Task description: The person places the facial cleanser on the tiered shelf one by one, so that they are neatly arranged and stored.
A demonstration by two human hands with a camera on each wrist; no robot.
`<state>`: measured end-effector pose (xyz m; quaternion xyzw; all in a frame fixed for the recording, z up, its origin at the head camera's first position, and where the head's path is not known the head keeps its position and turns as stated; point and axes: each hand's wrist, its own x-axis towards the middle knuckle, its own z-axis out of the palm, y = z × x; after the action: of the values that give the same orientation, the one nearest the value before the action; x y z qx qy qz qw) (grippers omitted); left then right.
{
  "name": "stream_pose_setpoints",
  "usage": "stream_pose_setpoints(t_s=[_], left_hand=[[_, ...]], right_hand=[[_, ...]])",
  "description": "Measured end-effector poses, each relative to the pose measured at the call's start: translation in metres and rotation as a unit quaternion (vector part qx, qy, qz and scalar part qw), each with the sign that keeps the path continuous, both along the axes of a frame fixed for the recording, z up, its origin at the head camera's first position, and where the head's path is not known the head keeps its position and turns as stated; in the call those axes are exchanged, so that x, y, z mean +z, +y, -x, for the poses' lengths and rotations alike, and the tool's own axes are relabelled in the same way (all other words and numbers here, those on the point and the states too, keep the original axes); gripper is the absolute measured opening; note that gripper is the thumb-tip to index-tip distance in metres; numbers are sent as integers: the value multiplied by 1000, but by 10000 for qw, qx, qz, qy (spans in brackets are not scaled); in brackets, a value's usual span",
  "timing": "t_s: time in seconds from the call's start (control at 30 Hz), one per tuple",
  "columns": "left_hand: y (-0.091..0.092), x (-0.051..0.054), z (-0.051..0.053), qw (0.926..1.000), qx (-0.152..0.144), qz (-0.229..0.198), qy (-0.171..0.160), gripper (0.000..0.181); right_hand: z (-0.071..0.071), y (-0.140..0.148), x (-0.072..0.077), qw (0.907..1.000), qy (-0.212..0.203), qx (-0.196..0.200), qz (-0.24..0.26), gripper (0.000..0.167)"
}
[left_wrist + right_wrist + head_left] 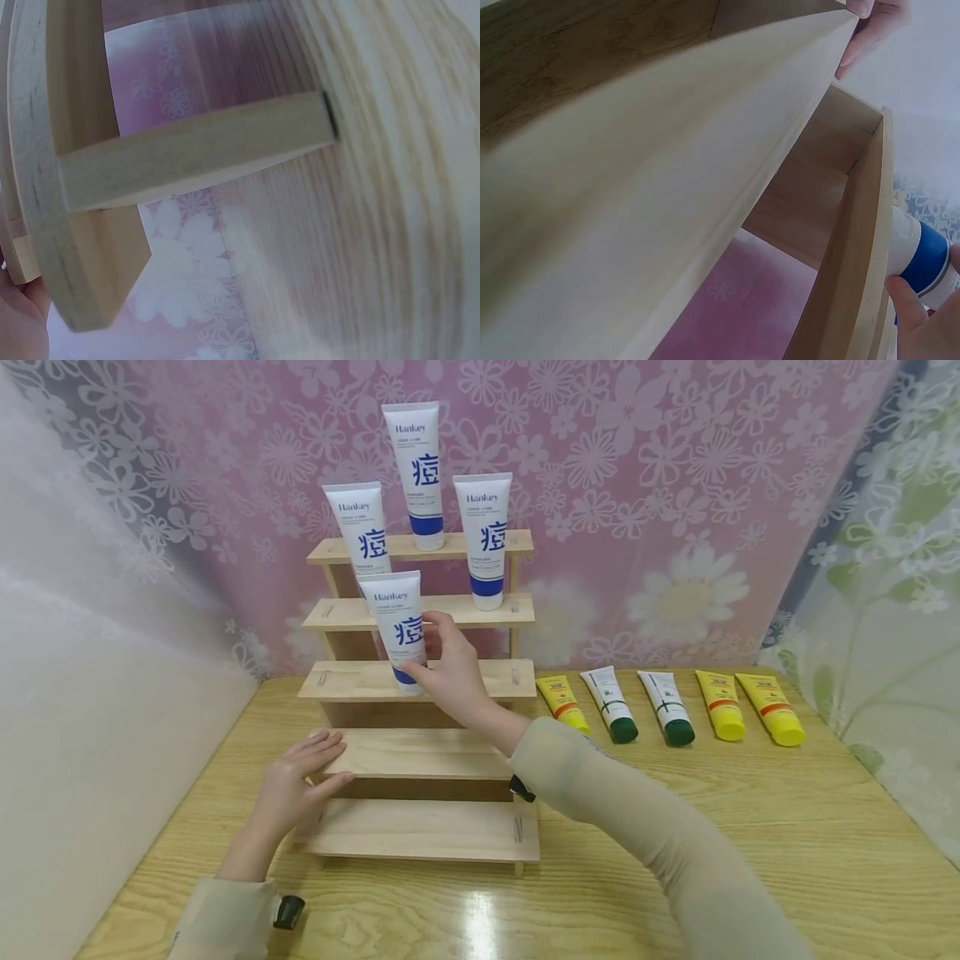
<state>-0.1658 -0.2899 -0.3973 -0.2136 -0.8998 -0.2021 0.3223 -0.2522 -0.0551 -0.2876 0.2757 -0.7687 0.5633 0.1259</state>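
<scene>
My right hand [457, 681] grips a white squeeze tube [393, 610] with blue lettering, upright on its cap at the middle step of a tiered wooden display stand [420, 752]. The right wrist view shows fingers around the blue-banded lower end of the tube [926, 259]. My left hand [296, 772] holds the left end of the step below, fingers on top and thumb at the front edge. Three matching tubes stand higher: one on the top step [416, 468], a left tube [360, 522] partly hidden, and a right tube [483, 539] on the second step.
Right of the stand, a yellow tube [562, 702], white tubes with green caps [609, 697] and more yellow tubes [768, 706] lie in a row on the wood-grain table [675, 810]. A pink floral curtain [585, 543] hangs behind; a pale wall [112, 652] borders the left.
</scene>
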Motion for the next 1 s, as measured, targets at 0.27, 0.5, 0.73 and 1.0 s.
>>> stream_pose_setpoints(t_s=[0.27, 0.5, 0.73, 1.0], left_hand=[[2, 2, -2, 10000, 45, 10, 6, 48], [2, 3, -2, 10000, 87, 27, -40, 47], [3, 3, -1, 9999, -50, 8, 106, 47], [0, 1, 0, 9998, -95, -14, 176, 46]], right_hand=[[1, -18, 0, 9998, 0, -107, 138, 58], [3, -30, 0, 9996, -27, -249, 163, 58], [7, -40, 0, 9994, -16, -333, 78, 59], [8, -49, 1, 9991, 1, -424, -8, 59]])
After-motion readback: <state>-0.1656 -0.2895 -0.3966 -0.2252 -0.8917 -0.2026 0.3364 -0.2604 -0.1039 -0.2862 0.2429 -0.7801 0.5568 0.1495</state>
